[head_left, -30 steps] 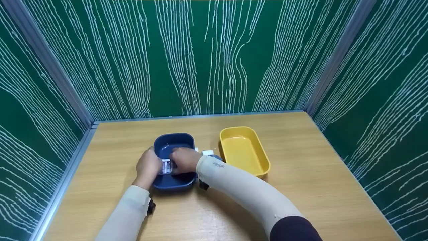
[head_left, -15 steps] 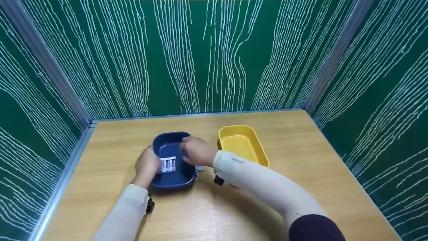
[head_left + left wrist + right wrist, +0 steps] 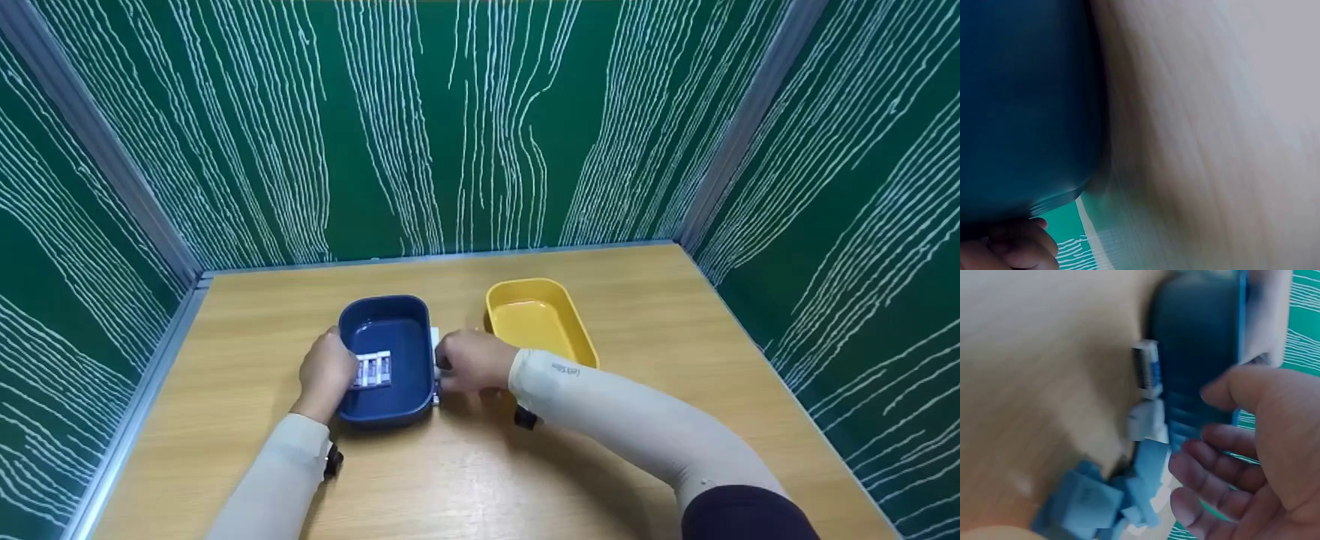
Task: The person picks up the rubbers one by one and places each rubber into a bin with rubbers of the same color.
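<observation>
Your left hand (image 3: 328,371) is at the near-left rim of the navy-blue, rounded rectangular, plastic-looking tray (image 3: 409,337), fingers curled round that rim; the thumb is hidden. Your right hand (image 3: 476,360) hovers just outside the opposite wall, fingers loosely spread, nothing between them in the right wrist view.

Inside the tray, right beside your left fingers: a flat row of small white-and-dark rectangular pieces (image 3: 375,369), partly covered by that hand. Judging by the layout, this portion looks done.

Remaining, as it appears: loose items on the pale wood-grain table (image 3: 262,315), below your right fingers. A small white-and-dark box (image 3: 1148,368) lies just beside the tray's outer wall, a white block (image 3: 1147,421) next to it, then a jumble of grey-blue blocks (image 3: 1092,500); blur prevents a count. Beyond your right fingers, a yellow, rounded rectangular, plastic-looking tray (image 3: 540,315), its near part behind your forearm. My estimate: partway, with loose pieces outnumbering the placed row.
</observation>
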